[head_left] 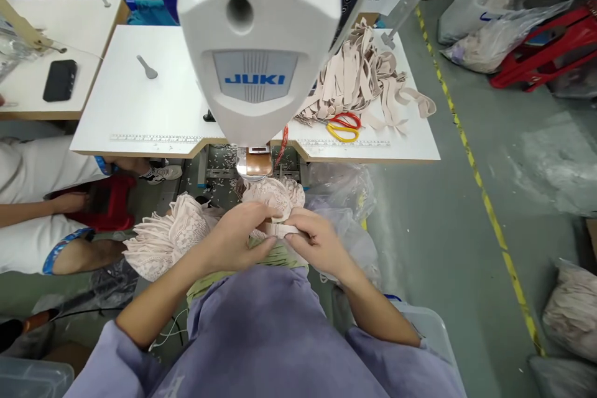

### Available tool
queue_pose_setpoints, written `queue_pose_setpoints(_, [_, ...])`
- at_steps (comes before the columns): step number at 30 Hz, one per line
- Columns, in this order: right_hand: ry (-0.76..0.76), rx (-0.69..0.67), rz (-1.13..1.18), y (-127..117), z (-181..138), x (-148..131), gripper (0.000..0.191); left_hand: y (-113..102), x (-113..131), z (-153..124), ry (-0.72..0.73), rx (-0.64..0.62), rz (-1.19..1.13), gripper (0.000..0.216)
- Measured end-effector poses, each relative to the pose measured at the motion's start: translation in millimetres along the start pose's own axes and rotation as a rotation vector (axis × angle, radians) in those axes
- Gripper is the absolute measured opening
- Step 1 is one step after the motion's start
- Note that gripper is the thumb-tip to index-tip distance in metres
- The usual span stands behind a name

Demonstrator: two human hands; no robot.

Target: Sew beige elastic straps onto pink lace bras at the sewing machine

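My left hand and my right hand meet over my lap, both pinching a narrow beige elastic strap joined to a pale pink lace garment. More of the lace bunches to the left of my left hand. Just beyond my fingers stands the needle end of a white JUKI sewing machine.
A pile of beige straps lies on the white table, with red and yellow scissors beside it. A black phone rests on the left table. Another person sits at left. Plastic bags sit on the floor at right.
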State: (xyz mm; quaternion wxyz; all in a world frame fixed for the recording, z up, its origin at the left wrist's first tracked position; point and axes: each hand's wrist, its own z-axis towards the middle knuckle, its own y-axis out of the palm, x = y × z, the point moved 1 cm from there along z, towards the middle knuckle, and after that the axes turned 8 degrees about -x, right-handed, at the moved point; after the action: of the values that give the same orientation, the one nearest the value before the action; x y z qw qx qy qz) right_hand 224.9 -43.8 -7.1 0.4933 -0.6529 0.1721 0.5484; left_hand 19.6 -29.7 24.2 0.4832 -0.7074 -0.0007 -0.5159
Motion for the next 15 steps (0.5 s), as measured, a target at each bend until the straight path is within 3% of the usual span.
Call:
queue_pose_setpoints(2, [-0.077, 0.021, -0.183, -0.9, -2.0, 2.1, 0.011, 1.4, -5.1, -1.7, 0.04, 0.055, 0.092, 0.013])
queue_pose_setpoints(5, [-0.213, 0.111, -0.445, 0.1, -5.0, 8.8, 0.008, 8.6, -13.2, -9.2, 0.2, 0.171, 0.36, 0.019])
queue_pose_setpoints(8, [-0.303, 0.189, -0.55, 3.1, -6.7, 13.5, 0.01, 15.4, -18.4, -16.6, 0.327, 0.283, 0.554, 0.024])
queue_pose_setpoints(12, [-0.365, 0.227, -0.542, 3.2, -7.4, 11.4, 0.013, 15.8, -23.4, -20.8, 0.343, 0.329, 0.536, 0.02])
queue_pose_setpoints(15, [-0.248, 0.192, -0.442, 1.1, -5.0, 11.5, 0.009, 21.1, -28.4, -24.3, 0.314, 0.374, 0.386, 0.011])
